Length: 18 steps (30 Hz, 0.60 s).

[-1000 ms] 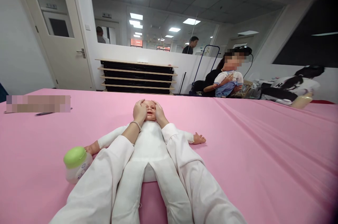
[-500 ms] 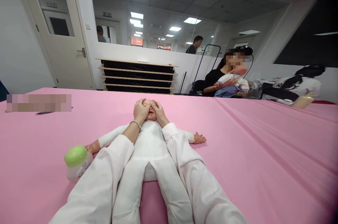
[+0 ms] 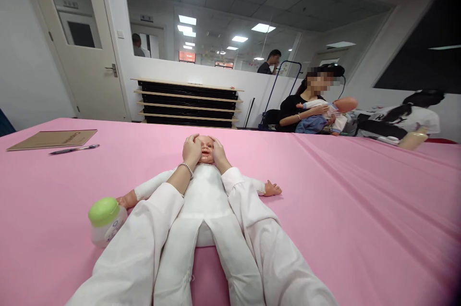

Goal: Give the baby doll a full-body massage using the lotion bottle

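A baby doll (image 3: 205, 195) with a white cloth body lies on its back, its head away from me and its arms spread. My left hand (image 3: 192, 149) curves round the left side of the doll's head, a beaded bracelet at the wrist. On the other side my right hand (image 3: 219, 153) cups the head, its fingers bent over the temple. Between my hands the doll's mouth and part of its face show; the fingertips are partly hidden behind the head. Beside the doll's left-lying hand stands a jar with a green lid (image 3: 104, 219), near my left sleeve.
A pink sheet (image 3: 342, 210) covers the table, with creases at the right. A brown notebook (image 3: 54, 138) and a pen (image 3: 74, 149) lie at the far left. Beyond the table a person (image 3: 293, 104) holds another doll; a bottle (image 3: 414, 139) stands at the right.
My thumbs have moved apart from the middle of the doll's forehead towards its sides, uncovering more of the face. The person behind has tilted the other doll down to the right.
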Each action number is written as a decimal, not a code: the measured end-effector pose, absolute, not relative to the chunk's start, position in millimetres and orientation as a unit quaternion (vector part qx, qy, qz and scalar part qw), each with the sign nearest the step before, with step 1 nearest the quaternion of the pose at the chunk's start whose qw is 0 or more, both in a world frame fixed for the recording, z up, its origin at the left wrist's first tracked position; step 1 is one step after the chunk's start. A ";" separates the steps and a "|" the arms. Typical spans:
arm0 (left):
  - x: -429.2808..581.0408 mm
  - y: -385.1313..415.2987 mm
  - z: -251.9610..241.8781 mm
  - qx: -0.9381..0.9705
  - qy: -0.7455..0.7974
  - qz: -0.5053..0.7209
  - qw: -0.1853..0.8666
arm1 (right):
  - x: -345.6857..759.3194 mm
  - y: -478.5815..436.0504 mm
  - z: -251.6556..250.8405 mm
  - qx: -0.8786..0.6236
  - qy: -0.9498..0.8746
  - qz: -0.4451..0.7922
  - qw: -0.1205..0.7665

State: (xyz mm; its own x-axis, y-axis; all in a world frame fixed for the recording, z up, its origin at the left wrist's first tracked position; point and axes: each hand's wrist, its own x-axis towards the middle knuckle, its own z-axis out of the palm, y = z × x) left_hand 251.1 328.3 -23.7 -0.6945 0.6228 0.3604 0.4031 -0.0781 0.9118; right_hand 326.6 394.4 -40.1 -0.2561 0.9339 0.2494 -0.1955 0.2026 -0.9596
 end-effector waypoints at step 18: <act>249.9 328.0 -26.0 0.416 0.664 0.618 0.069 | 333.2 389.9 -45.1 -0.255 -0.634 0.508 0.525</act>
